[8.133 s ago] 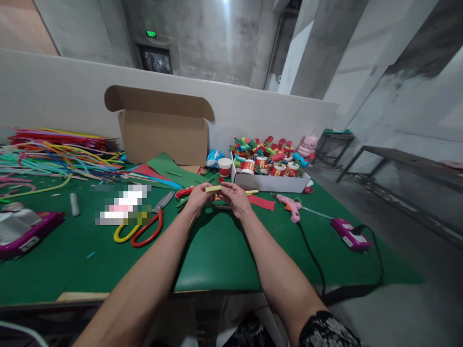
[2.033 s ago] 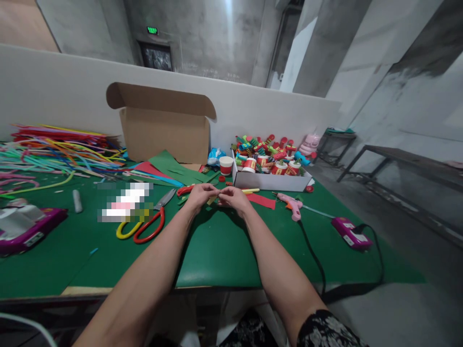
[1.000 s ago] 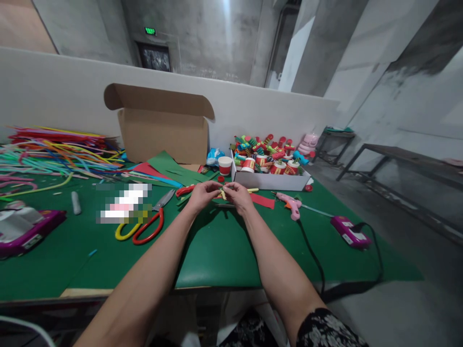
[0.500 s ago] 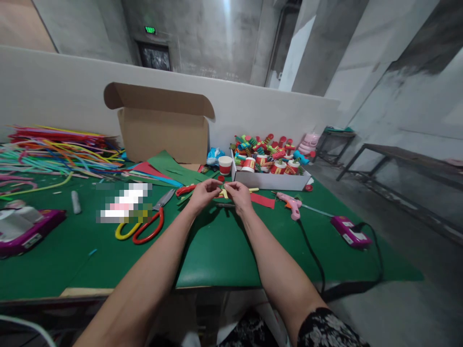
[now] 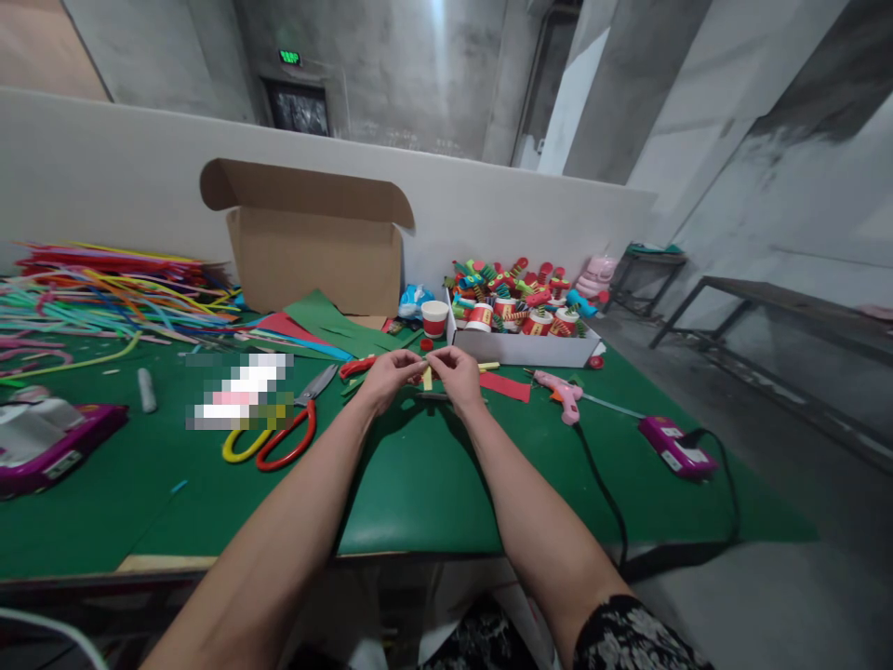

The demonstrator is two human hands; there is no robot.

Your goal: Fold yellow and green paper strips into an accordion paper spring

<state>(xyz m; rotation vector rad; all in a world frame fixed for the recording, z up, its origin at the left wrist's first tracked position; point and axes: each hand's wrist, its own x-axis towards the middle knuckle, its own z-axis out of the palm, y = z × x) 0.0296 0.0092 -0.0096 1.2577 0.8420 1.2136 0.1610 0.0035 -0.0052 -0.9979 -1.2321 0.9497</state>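
My left hand (image 5: 389, 380) and my right hand (image 5: 457, 375) meet above the green tabletop, thumbs and forefingers pinched close together. Between them a narrow yellow strip (image 5: 428, 380), perhaps paper, hangs down from the fingertips. Just beyond the fingers is a small red round piece (image 5: 425, 344), with a red-and-white paper cup (image 5: 434, 321) behind it. A red paper strip (image 5: 506, 386) lies to the right of my right hand. Beside my left hand is a red-handled tool (image 5: 357, 368), partly covered. A thin dark object (image 5: 433, 397) lies under the hands.
Large scissors (image 5: 286, 437) lie to the left. On the right are a pink glue gun (image 5: 562, 393) and a purple power strip (image 5: 675, 448) with a cord. A white box (image 5: 530, 350) of decorated cups stands behind. Pipe cleaners (image 5: 104, 298) and green sheets (image 5: 327, 326) fill the back left.
Both hands have drawn slightly closer together, and the right has shifted a little left. The yellow strip, seen crossed or slanted before, now hangs more upright. Surrounding items have not moved.
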